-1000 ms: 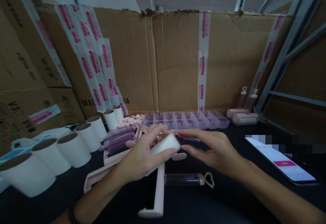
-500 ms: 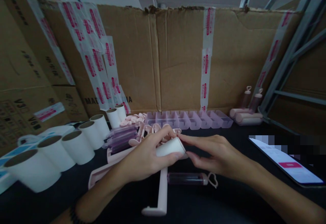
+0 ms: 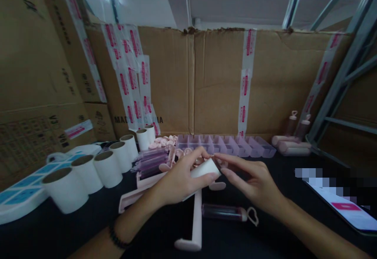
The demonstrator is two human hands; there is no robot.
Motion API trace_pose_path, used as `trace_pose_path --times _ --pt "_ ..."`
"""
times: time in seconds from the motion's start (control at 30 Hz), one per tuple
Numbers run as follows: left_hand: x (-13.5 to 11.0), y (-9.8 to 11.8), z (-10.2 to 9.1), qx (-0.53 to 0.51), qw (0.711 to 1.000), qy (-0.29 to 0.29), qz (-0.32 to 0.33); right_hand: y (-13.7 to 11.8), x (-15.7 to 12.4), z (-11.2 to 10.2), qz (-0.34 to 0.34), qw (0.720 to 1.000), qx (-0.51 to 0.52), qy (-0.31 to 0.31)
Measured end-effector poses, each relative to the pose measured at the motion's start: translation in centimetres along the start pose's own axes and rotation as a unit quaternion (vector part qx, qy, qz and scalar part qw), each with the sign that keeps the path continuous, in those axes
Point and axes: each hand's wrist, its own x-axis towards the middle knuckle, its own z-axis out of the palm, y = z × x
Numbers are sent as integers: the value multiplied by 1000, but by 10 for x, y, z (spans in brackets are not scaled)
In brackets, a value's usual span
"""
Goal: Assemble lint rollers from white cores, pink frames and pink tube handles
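Note:
My left hand is wrapped round a small white roll, held tilted above the dark table with one end toward the right. My right hand is at that end, thumb and forefinger apart; the forefinger tip is close to the left fingertips, and I cannot tell whether it touches the roll. Below the hands lies a pale pink L-shaped plastic part. To its right rests a dark translucent tube with a heart-shaped loop. More pink parts lie partly hidden behind my left forearm.
Several white rolls stand in a row at left, beside a white and blue box. Purple tubes, small pink pieces and a purple divided tray lie behind. A lit phone and pink cylinders are at right.
The view has shifted, so things appear farther right and lower. My right thumb has moved away from the roll's end, and the thumb and forefinger are wider apart. My left hand keeps its hold.

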Motion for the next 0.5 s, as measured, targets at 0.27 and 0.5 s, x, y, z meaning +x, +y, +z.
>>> trace_pose_path --times 0.27,0.5 --pt "-9 5 2 118 991 48 38 28 22 14 98 993 22 62" --pt "-19 5 7 226 956 96 161 67 120 67 137 985 -69 -82"
